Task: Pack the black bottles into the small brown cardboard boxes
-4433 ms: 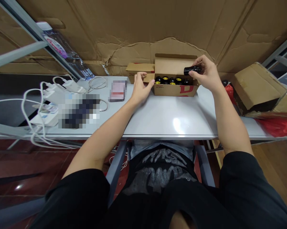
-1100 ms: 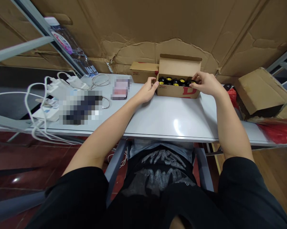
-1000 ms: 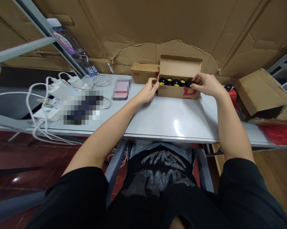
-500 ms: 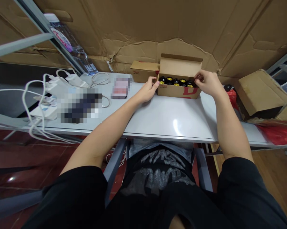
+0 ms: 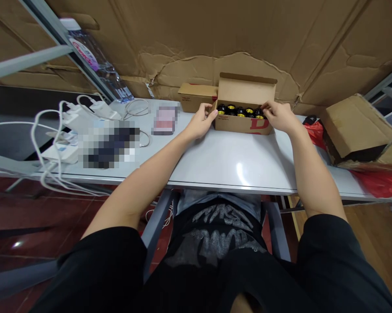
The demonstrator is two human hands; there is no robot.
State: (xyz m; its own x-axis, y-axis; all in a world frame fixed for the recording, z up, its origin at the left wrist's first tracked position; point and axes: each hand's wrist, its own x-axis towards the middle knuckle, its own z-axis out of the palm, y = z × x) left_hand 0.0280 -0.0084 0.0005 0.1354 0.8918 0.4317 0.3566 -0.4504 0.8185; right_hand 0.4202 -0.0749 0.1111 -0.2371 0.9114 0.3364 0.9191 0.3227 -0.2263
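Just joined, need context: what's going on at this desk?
A person has both hands at an open cardboard box of black and yellow-ringed pieces. The left hand holds its left end; the right hand has fingertips at its right end, grip unclear. The lid stands up behind.

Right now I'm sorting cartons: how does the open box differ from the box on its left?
The open box has a raised lid; the left box looks shut. The open box shows black-and-yellow items; the left box shows none. Both are brown cardboard with red print.
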